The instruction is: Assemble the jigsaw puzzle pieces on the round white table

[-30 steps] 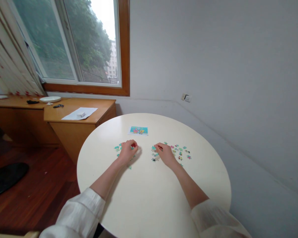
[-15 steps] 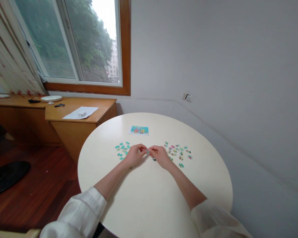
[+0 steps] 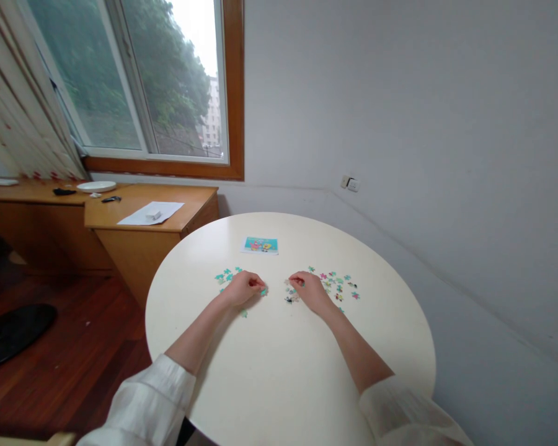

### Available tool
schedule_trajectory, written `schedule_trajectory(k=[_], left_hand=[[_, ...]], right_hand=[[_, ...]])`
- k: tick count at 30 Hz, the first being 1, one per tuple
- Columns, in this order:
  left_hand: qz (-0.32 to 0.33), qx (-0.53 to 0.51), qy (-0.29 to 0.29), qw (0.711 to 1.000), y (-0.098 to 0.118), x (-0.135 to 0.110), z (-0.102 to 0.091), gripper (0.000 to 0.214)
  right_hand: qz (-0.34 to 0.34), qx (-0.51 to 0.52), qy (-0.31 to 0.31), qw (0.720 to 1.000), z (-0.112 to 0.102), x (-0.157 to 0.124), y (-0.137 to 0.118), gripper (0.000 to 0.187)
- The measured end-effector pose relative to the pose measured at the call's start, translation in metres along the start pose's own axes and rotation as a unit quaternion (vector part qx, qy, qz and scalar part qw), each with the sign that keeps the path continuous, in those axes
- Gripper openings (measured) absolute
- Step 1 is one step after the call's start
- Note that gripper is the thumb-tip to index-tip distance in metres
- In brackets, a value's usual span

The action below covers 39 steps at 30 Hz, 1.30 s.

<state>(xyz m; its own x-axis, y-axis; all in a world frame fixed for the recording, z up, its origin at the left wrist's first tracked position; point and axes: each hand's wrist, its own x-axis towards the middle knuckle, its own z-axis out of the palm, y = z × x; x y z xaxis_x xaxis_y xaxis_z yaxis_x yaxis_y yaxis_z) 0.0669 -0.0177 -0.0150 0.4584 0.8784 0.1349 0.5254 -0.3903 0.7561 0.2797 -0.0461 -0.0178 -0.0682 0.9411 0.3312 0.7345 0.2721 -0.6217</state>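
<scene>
My left hand is closed in a pinch on a teal puzzle piece, low over the white table. Teal puzzle pieces lie beyond and left of that hand, partly covered by it. A single greenish piece rests nearer to me. My right hand is apart from the left, its fingertips pressed together above a few pieces; what they grip, if anything, is too small to make out. More mixed-colour puzzle pieces are scattered to its right.
A small teal picture card lies toward the far side of the round white table. Beyond the table's left edge is a wooden desk with a paper sheet and a white plate. A wall stands behind and right.
My hands were together at the table's middle; they have parted. The left moved left and slightly nearer with a teal piece, the right moved a little right.
</scene>
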Motion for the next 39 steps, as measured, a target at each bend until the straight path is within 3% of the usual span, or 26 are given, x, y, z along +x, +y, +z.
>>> schedule_trajectory(k=[5, 15, 22, 32, 39], left_hand=[[-0.009, 0.066, -0.015, 0.998, 0.004, -0.003, -0.001, 0.018], [-0.039, 0.138, -0.026, 0.989, 0.020, -0.007, -0.006, 0.013], [-0.027, 0.178, 0.007, 0.984, 0.019, -0.005, -0.005, 0.008], [-0.037, 0.194, -0.012, 0.980, 0.023, -0.007, -0.010, 0.009], [-0.034, 0.193, 0.021, 0.980, 0.021, -0.006, -0.009, 0.014]], right_hand=[[-0.027, -0.089, -0.003, 0.996, -0.002, -0.001, 0.001, 0.019], [0.006, -0.188, -0.023, 0.982, 0.002, -0.001, -0.001, 0.021], [0.013, -0.188, -0.035, 0.981, 0.002, -0.001, -0.003, 0.020], [-0.014, -0.237, -0.004, 0.971, 0.005, 0.003, -0.002, 0.023], [-0.004, -0.145, 0.040, 0.989, 0.001, 0.002, -0.004, 0.026]])
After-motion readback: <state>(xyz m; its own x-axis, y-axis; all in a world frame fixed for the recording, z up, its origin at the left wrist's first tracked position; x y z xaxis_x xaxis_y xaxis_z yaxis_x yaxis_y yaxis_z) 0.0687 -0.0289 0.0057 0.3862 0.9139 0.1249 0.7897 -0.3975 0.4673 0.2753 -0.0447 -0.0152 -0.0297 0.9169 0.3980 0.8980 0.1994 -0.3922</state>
